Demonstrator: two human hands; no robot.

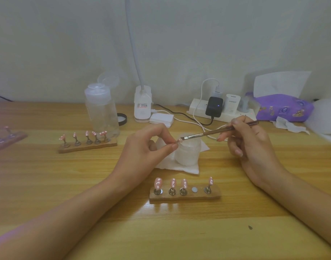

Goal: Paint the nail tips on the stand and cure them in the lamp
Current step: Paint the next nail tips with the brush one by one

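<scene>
Left grip: thumb and forefinger pinch one nail tip, held off the stand, which sits near the surface's front edge, probably so the tip can be turned to meet the bristles. Right grip: closed pen-style round the brush, bristles at the tip. Vacant slot marks the tip's place. Fingers hide most of the tip; coat coverage unreadable

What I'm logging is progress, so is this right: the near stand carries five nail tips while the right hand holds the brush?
Not quite. The head view shows the near stand carrying four nail tips; one slot is bare. The right hand does hold the brush.
</scene>
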